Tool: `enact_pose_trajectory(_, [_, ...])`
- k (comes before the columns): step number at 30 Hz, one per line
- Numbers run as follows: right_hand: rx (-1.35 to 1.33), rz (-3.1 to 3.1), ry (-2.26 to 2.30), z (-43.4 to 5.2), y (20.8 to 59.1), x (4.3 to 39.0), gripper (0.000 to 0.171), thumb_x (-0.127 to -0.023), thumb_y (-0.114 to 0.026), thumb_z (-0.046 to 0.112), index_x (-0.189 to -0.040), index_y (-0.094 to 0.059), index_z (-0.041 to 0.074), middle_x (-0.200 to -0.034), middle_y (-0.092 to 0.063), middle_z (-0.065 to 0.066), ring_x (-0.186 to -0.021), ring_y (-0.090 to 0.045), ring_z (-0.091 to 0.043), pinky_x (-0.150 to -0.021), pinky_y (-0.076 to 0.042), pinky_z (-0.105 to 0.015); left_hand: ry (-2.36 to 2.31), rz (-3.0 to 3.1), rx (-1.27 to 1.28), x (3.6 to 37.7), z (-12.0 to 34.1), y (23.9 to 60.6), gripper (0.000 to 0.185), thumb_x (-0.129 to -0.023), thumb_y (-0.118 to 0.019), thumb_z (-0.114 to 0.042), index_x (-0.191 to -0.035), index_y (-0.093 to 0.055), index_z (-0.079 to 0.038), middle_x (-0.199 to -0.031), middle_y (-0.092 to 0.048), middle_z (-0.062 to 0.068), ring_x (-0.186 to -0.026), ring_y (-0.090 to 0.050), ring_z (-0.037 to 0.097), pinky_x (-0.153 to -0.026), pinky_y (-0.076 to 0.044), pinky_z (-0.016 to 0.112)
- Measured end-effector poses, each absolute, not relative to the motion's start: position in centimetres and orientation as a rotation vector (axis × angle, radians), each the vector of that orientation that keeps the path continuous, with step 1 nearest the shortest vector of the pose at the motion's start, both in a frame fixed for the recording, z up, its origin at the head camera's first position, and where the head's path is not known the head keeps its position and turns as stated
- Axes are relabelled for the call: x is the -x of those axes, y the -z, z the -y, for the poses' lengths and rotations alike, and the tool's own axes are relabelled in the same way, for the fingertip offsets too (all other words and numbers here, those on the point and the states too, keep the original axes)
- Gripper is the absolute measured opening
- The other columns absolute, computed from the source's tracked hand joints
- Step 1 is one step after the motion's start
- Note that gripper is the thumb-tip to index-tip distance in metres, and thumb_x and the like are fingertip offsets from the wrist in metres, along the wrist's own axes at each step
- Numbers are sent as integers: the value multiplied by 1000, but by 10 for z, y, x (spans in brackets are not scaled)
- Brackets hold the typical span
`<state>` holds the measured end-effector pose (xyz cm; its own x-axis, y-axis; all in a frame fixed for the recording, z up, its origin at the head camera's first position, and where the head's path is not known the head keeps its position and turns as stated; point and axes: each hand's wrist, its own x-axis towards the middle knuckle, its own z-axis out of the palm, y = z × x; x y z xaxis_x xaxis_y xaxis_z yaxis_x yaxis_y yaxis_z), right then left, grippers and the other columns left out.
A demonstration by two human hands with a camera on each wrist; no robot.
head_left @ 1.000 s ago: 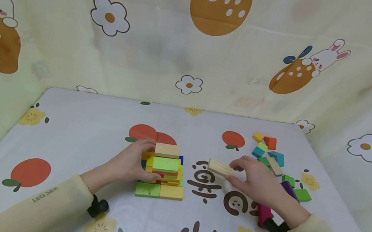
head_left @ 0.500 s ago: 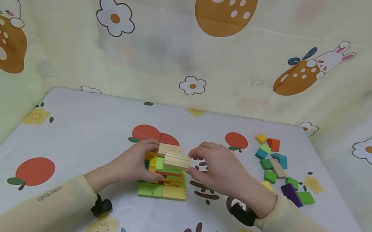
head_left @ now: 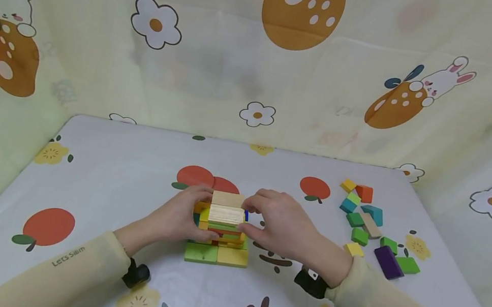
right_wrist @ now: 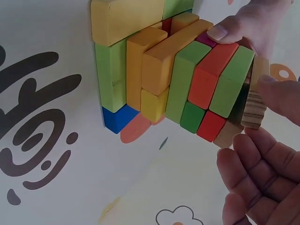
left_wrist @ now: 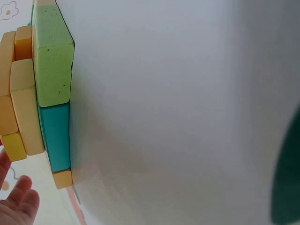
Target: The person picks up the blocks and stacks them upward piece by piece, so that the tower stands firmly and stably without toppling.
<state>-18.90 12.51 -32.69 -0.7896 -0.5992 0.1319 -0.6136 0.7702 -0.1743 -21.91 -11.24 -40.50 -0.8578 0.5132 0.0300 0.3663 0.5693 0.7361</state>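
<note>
A stack of coloured wooden building blocks point(head_left: 201, 253) stands mid-table, with green, yellow, orange and red layers. My left hand point(head_left: 178, 214) grips its left side, thumb at the front and fingers toward the back. Its thumb point(right_wrist: 225, 29) shows by a purple block in the right wrist view. My right hand point(head_left: 281, 224) pinches a plain wood-grained block point(head_left: 225, 214) at its right end, between thumb and fingers. That block lies level at the top of the stack, over a light green block point(right_wrist: 233, 84), with a slim gap showing in the right wrist view. Another plain block point(head_left: 227, 199) sits right behind it.
Loose blocks lie scattered at the right of the table, among them a purple block point(head_left: 388, 262), a yellow block point(head_left: 354, 249) and an orange-red block point(head_left: 364, 193). A printed cloth point(head_left: 102, 197) covers the table, and a patterned curtain point(head_left: 209, 77) hangs behind.
My right hand has carried the plain block leftward from beside the stack and lowered it to the stack's top front. My left hand keeps its grip on the stack.
</note>
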Motion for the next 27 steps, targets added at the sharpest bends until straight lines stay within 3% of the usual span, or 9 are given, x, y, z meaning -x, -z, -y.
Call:
enact_pose_trajectory(6, [-972,2886,-363,-128,327,190,34,-84,-84,32,-107,-73,9,-95,-70,1,-85,-64,-14,-78,-57,-30,-1121,-2632,-708,218,113,403,70,-75,-90,-34,-132,-61,-4,-147,-53,11,-137,-48,32,-115,-45,52])
enact_pose_trajectory(9, [-975,2855,-402,-130,328,192,43,-82,-86,35,-112,-71,8,-102,-70,-2,-89,-65,-16,-78,-57,-31,-1120,-2633,-709,218,113,403,70,-75,-90,-35,-132,-61,-4,-148,-52,12,-138,-47,33,-115,-44,52])
enact_pose_trajectory(12, [-986,2865,-430,-130,328,197,64,-79,-87,43,-128,-66,6,-122,-67,-8,-107,-65,-24,-88,-58,-41,-1121,-2632,-708,218,114,403,71,-76,-90,-34,-132,-61,-3,-149,-51,13,-137,-48,33,-115,-44,52])
enact_pose_trajectory(16, [-996,2980,-456,-131,331,206,84,-78,-86,51,-143,-56,6,-144,-55,-13,-131,-54,-33,-105,-50,-57,-1116,-2624,-699,218,114,404,72,-76,-90,-35,-132,-61,-2,-149,-51,13,-135,-49,32,-115,-45,53])
enact_pose_trajectory(27, [-1019,3078,-558,-132,337,217,73,-80,-84,51,-135,-62,7,-144,-55,-12,-135,-48,-33,-110,-44,-59,-1106,-2622,-698,219,113,403,72,-76,-90,-36,-133,-61,-2,-148,-51,11,-132,-51,31,-114,-45,52])
